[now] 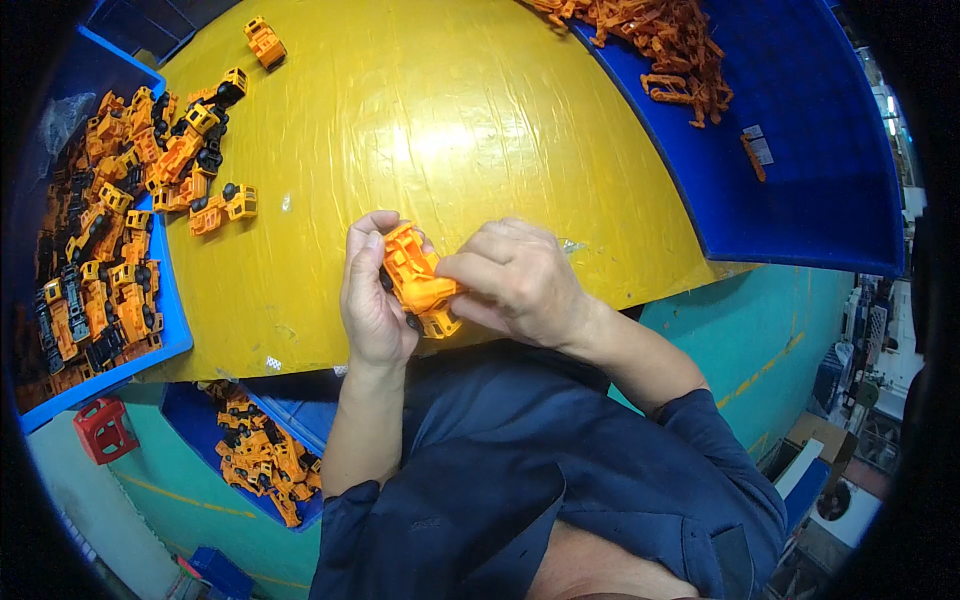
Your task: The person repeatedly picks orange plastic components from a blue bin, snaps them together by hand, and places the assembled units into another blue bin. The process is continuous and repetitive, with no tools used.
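Observation:
Over the near edge of the yellow-covered table, an orange toy truck (410,268) with dark wheels is held between both hands. My left hand (372,290) wraps its left side, thumb and fingers closed on the body. At the truck's right side, my right hand (520,280) pinches an orange part (432,292) lying across the truck; whether that part is joined to it I cannot tell. The right fingertips are partly hidden behind the knuckles.
Several toy trucks (185,150) lie on the yellow table (480,60) at the left. Beside them a blue bin (180,300) is full of more. Orange parts (670,50) fill part of a blue tray (830,210) at the far right. Below left stands another truck-filled bin (265,460), near a red stool (104,430).

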The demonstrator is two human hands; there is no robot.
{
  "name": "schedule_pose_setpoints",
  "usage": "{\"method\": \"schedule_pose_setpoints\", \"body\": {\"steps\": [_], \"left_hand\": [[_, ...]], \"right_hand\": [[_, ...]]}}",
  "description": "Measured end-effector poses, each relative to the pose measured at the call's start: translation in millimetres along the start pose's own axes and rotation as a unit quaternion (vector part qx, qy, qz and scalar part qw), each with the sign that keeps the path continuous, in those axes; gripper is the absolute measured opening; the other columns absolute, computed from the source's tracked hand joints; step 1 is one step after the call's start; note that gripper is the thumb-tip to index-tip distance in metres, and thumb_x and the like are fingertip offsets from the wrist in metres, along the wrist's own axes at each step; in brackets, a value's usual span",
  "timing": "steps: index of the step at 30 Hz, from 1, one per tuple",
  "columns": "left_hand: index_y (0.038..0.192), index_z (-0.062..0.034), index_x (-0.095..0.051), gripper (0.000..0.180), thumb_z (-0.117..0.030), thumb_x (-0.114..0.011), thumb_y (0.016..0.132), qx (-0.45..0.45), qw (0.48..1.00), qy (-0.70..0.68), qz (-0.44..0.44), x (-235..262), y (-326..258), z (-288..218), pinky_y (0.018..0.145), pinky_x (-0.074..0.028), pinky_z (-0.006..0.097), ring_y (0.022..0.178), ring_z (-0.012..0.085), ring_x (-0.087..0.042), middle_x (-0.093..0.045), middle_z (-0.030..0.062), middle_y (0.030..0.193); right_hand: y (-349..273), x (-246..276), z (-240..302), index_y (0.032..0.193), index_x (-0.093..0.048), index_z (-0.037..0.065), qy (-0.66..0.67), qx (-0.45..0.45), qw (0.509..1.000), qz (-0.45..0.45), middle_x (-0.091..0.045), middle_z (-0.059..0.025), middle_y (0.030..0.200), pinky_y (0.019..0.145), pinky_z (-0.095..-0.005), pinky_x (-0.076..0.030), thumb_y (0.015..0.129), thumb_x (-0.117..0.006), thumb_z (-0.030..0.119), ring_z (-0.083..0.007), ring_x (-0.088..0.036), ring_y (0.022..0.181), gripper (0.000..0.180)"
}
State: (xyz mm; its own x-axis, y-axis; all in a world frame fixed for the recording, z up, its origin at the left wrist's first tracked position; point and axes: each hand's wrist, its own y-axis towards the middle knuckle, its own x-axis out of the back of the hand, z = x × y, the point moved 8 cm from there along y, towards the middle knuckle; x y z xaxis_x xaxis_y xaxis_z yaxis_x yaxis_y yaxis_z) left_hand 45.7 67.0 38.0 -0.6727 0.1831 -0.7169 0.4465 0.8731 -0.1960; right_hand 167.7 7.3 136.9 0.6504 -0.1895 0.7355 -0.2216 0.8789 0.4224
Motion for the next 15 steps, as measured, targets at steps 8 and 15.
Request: {"method": "schedule_pose_setpoints", "body": {"steps": [8, 15], "left_hand": [[0.136, -0.0013, -0.052, 0.048, -0.043, -0.048, 0.113, -0.022, 0.996, 0.076, -0.042, -4.7, -2.1, -3.1, 0.090, -0.057, 0.028, 0.101, 0.0128, -0.067, -0.066, 0.0089, 0.111], [0.135, -0.0023, -0.052, 0.051, -0.047, -0.044, 0.113, -0.053, 0.992, 0.105, -0.044, -4.5, -1.6, 0.5, 0.089, -0.055, 0.028, 0.100, 0.0140, -0.064, -0.064, 0.0098, 0.110]], "right_hand": [[-8.6, -7.1, -19.0, 0.115, -0.061, -0.001, 0.160, -0.222, 0.959, 0.071, -0.068, -0.0220, 0.083, 0.065, -0.0484, -0.054, 0.095, -0.074, 0.021, -0.0412, -0.068, 0.074, 0.032], [-9.2, -18.5, -16.9, 0.102, -0.060, 0.000, 0.097, -0.212, 0.968, 0.092, -0.065, -0.0233, 0.076, 0.060, -0.0500, -0.052, 0.102, -0.065, 0.022, -0.0435, -0.067, 0.067, 0.022]]}}
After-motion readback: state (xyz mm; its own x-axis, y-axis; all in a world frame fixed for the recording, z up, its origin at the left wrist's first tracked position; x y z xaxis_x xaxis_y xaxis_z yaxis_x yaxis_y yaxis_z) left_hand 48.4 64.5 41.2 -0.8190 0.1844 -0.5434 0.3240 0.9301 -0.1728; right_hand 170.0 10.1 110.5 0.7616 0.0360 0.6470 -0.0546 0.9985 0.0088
